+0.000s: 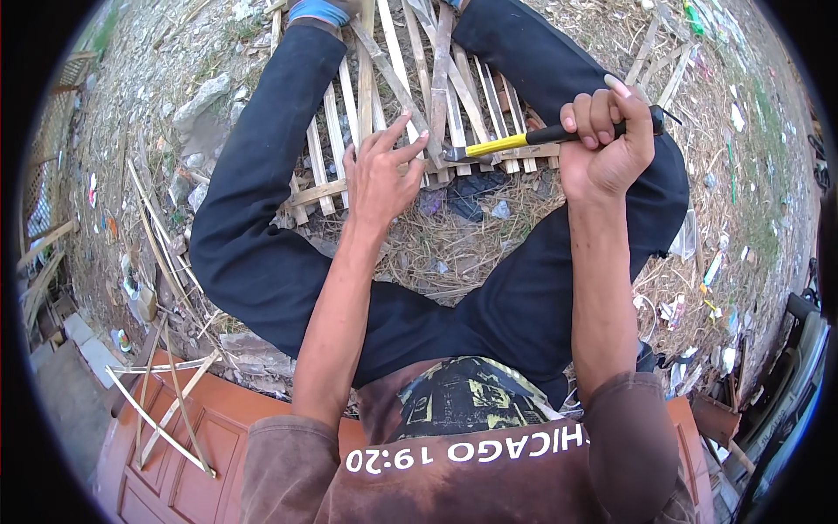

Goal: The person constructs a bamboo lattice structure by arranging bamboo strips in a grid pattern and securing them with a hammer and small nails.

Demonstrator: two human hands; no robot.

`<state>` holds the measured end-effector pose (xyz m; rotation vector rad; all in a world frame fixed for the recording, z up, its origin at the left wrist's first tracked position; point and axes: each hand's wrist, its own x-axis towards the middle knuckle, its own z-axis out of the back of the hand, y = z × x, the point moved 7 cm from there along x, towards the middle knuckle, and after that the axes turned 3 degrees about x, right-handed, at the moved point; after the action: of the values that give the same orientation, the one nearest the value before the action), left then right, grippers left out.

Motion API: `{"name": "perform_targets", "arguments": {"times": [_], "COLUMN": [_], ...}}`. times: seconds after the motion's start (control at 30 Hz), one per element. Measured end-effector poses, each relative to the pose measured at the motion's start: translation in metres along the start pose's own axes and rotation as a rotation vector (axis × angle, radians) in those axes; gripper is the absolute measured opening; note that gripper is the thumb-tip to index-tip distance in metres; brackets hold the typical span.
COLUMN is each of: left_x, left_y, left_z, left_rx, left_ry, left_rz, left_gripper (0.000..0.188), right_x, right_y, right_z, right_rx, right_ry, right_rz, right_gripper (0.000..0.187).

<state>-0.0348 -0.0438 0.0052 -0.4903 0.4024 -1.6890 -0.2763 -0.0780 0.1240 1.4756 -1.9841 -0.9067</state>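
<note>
My right hand [607, 144] is wrapped round the black grip of a hammer [496, 146] with a yellow shaft. The hammer's metal head rests at the lower ends of the wooden slats. My left hand [381, 175] lies over the slats with its fingers apart, its fingertips close to a slanting slat [384, 68]; whether it touches that slat I cannot tell. Several narrow slats [319, 157] fan out on the ground between my legs, across a wooden crosspiece [528, 153]. Part of the crosspiece is hidden behind my left hand.
My bent legs [262, 166] frame the slats on both sides. Dry straw [436, 253] and litter cover the ground. A brown panelled door [175, 437] lies behind me at lower left, with a crossed-stick frame [175, 406] on it. A pale rock [201, 100] sits at upper left.
</note>
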Motion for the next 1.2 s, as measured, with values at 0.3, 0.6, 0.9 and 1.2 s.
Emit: {"name": "perform_targets", "arguments": {"times": [0.3, 0.6, 0.9, 1.2], "left_x": [0.036, 0.079, 0.077, 0.076], "left_y": [0.007, 0.011, 0.011, 0.008], "left_z": [-0.007, -0.045, -0.043, -0.032], "left_rx": [-0.082, 0.092, 0.128, 0.056], "left_ry": [-0.325, -0.201, -0.219, -0.386], "left_rz": [0.046, 0.230, 0.168, 0.036], "left_gripper": [0.019, 0.030, 0.031, 0.026], "right_x": [-0.010, -0.021, 0.011, 0.008], "right_y": [-0.018, -0.015, 0.010, 0.041], "right_z": [-0.034, -0.026, 0.040, 0.027], "right_rx": [-0.041, -0.066, 0.071, 0.039], "right_ry": [0.170, 0.236, -0.161, -0.072], "right_rz": [-0.014, -0.020, -0.004, 0.060], "right_gripper": [0.020, 0.021, 0.033, 0.028]}}
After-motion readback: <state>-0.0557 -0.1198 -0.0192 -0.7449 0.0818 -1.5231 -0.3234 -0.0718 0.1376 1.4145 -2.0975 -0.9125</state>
